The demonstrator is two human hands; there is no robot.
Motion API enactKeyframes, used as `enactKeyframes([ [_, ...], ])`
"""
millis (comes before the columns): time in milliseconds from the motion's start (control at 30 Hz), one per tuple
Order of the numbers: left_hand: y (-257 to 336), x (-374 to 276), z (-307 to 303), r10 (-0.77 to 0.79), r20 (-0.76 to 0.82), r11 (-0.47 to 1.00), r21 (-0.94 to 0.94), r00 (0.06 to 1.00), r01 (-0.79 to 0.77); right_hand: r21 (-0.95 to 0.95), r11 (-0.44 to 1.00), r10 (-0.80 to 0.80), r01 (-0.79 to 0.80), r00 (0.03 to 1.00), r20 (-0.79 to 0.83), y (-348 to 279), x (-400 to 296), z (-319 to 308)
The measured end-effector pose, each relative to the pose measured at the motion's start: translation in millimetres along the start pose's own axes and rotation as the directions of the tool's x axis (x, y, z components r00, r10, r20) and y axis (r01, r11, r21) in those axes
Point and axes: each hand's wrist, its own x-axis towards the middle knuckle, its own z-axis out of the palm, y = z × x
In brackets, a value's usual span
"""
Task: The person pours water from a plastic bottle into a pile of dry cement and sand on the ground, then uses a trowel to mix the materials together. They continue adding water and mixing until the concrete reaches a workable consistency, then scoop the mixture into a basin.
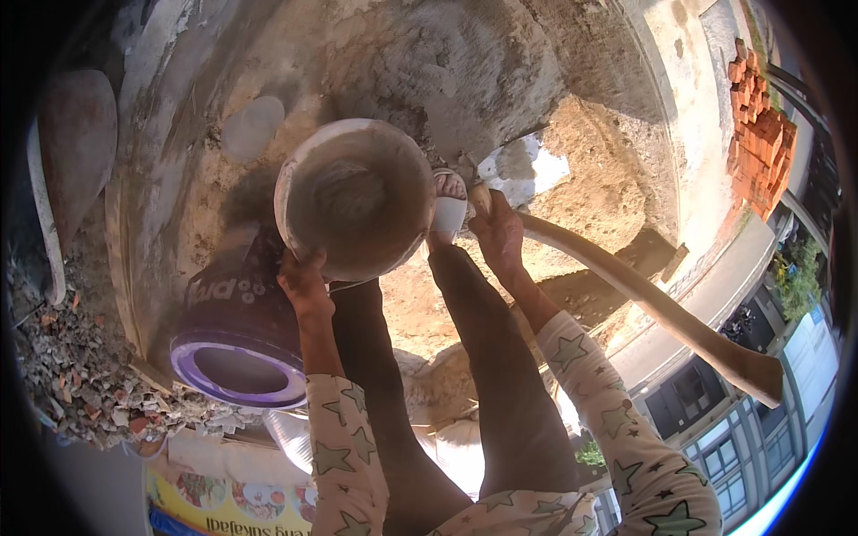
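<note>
My left hand [303, 280] grips the near rim of a round, mortar-stained bucket [355, 201]. The bucket's open mouth faces up at me, with grey residue at its bottom. My right hand [499, 231] is closed around a long, curved wooden tool handle [637, 291], probably a hoe's, close to its head end. The handle's thick butt reaches far to the right. The tool's head cannot be made out clearly against the wet grey mortar [462, 127] beyond my hand. My sandalled foot [449, 194] shows between the bucket and the handle.
A purple pail [234, 362] bearing writing stands left of my legs. Rubble [114, 395] lies at the far left, below a leaning shovel blade [77, 147]. Sand [596, 174] borders the mortar on the right. Orange bricks [761, 147] are stacked at the far right.
</note>
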Motion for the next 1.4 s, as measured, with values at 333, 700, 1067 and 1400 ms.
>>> enactKeyframes([
  [333,24.9,-17.5,1.3,0.167,-0.057,0.977,0.144,0.984,-0.157,0.105,0.938,0.342,-0.332,0.935,-0.097,52.3,46.2,43.3],
  [700,15.3,11.3,-13.0,0.142,-0.071,0.958,0.261,0.987,-0.119,0.141,0.969,0.225,-0.205,0.964,-0.145,50.0,96.2,101.6],
  [1067,22.7,15.2,-1.7,-0.029,-0.056,0.99,0.139,0.998,0.037,0.455,0.79,0.383,-0.411,0.91,0.156,-16.2,135.8,99.2],
  [1400,11.5,28.4,-2.4,-0.082,-0.028,0.99,0.111,0.996,0.084,0.515,0.785,0.236,-0.343,0.935,0.263,11.4,120.8,58.3],
])
